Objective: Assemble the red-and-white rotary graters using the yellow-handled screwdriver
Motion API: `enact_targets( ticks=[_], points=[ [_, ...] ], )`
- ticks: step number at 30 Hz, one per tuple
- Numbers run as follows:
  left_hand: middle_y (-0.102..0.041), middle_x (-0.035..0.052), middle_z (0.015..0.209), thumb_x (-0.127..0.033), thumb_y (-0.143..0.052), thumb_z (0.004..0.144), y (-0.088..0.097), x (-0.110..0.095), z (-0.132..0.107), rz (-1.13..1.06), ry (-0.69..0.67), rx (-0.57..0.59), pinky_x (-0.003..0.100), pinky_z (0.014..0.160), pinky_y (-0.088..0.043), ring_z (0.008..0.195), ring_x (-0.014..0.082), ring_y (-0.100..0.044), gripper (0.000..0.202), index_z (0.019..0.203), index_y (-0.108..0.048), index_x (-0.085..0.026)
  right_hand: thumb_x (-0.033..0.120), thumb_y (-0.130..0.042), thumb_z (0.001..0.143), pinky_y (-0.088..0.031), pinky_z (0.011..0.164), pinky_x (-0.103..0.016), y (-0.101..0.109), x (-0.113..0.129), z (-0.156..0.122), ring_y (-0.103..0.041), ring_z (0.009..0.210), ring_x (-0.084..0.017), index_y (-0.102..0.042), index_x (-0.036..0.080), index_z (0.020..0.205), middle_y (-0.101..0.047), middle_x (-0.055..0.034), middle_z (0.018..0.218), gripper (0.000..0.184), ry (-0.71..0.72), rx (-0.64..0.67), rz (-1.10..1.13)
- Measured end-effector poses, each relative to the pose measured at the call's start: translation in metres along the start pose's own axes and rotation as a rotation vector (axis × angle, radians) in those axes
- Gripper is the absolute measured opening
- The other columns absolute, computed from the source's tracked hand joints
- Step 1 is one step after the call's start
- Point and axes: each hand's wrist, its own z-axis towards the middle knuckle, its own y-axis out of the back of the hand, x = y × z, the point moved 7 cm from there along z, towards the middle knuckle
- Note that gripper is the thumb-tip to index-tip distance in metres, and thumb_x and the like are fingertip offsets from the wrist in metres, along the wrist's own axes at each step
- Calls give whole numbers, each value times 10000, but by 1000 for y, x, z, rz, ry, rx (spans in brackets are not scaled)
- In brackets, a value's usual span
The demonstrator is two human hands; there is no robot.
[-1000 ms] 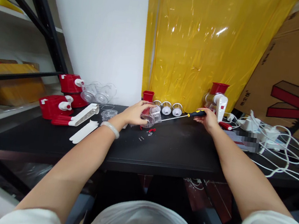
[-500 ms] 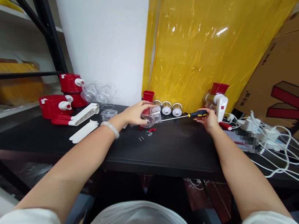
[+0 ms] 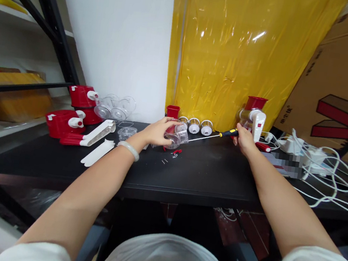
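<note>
My left hand [image 3: 160, 131] is wrapped around a clear plastic housing [image 3: 178, 137] above the black table [image 3: 207, 169]. My right hand [image 3: 243, 139] grips the black-and-yellow handle of a screwdriver [image 3: 227, 133]. Its thin metal shaft points left, and its tip meets the right end of the housing. Small red pieces [image 3: 176, 151] and a few tiny screws [image 3: 165, 161] lie on the table just below the housing. Behind it stand a red hopper [image 3: 172, 111] and several metal drums with white centres [image 3: 194, 126].
Red bases [image 3: 63, 124], clear round covers [image 3: 115, 107] and white handle parts [image 3: 97, 153] sit on the left. A red-and-white grater [image 3: 256, 116] stands at the back right, beside tangled white cables [image 3: 328, 163]. A cardboard box [image 3: 345, 85] leans behind them.
My right hand has shifted its grip on the screwdriver handle, its fingers now closed around the end. The housing and my left hand stay in place.
</note>
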Motion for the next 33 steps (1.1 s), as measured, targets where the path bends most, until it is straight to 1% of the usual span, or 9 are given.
enact_targets(
  ticks=[3, 6, 8, 10, 14, 18, 23, 28, 33],
  points=[
    [-390, 93, 1432, -305, -678, 656, 0, 0, 0, 2, 8, 2, 436, 1090, -402, 1331, 306, -422, 799, 1413, -424, -273, 593, -410, 914, -422, 382, -254, 4, 1, 0, -470, 334, -137, -527, 222, 717, -464, 23, 380, 436, -19, -66, -5],
    [-392, 94, 1429, -305, -678, 656, 0, -1, 0, 5, 8, 4, 429, 1092, -402, 1333, 304, -420, 797, 1412, -427, -265, 410, -266, 968, -429, 395, -237, 0, -1, -2, -563, 394, -146, -580, 194, 775, -572, -14, 470, 427, -123, -50, 95],
    [-393, 95, 1429, -306, -680, 654, 1, -2, 0, 6, 6, 7, 435, 1094, -400, 1336, 309, -415, 799, 1411, -428, -263, 308, -281, 940, -427, 405, -215, -5, 1, -3, -615, 446, -139, -604, 185, 850, -638, -18, 566, 358, -143, -11, 169],
    [-393, 96, 1431, -302, -681, 653, 1, -2, 0, 7, 9, 8, 444, 1095, -397, 1339, 314, -412, 798, 1409, -428, -263, 292, -348, 907, -432, 419, -201, -6, 4, -4, -651, 492, -137, -607, 190, 904, -674, -13, 642, 277, -126, 7, 210],
    [-393, 95, 1431, -300, -677, 655, 1, -2, 0, 8, 3, 5, 438, 1103, -390, 1342, 313, -408, 794, 1409, -429, -262, 414, -472, 896, -428, 422, -197, -6, 4, -4, -645, 479, -142, -573, 200, 896, -660, -9, 601, 236, -88, 29, 190],
    [-389, 91, 1430, -305, -677, 657, -1, -1, 0, 8, 3, 6, 430, 1100, -395, 1337, 311, -412, 798, 1413, -425, -266, 577, -557, 852, -406, 386, -215, 0, 0, 1, -531, 373, -124, -482, 226, 772, -558, 29, 459, 368, -22, -12, 96],
    [-397, 88, 1423, -312, -681, 654, 0, -2, 1, 6, 7, 5, 433, 1099, -393, 1334, 308, -417, 799, 1411, -426, -271, 684, -493, 837, -380, 355, -246, 2, 5, 2, -422, 321, -116, -463, 234, 701, -473, 39, 411, 471, 93, -48, -62],
    [-392, 89, 1431, -313, -686, 650, -1, -1, 1, 12, 10, 10, 432, 1103, -387, 1339, 315, -411, 806, 1413, -429, -265, 504, -324, 915, -438, 420, -257, -4, 2, -2, -572, 416, -165, -544, 214, 843, -582, -12, 520, 371, -93, 12, 142],
    [-395, 86, 1430, -314, -688, 653, -1, -1, 1, 13, 16, 13, 440, 1091, -396, 1327, 319, -424, 809, 1418, -425, -280, 335, -362, 872, -437, 453, -225, -7, 4, -5, -668, 526, -167, -545, 214, 910, -668, -15, 663, 223, -99, 52, 193]
  ],
)
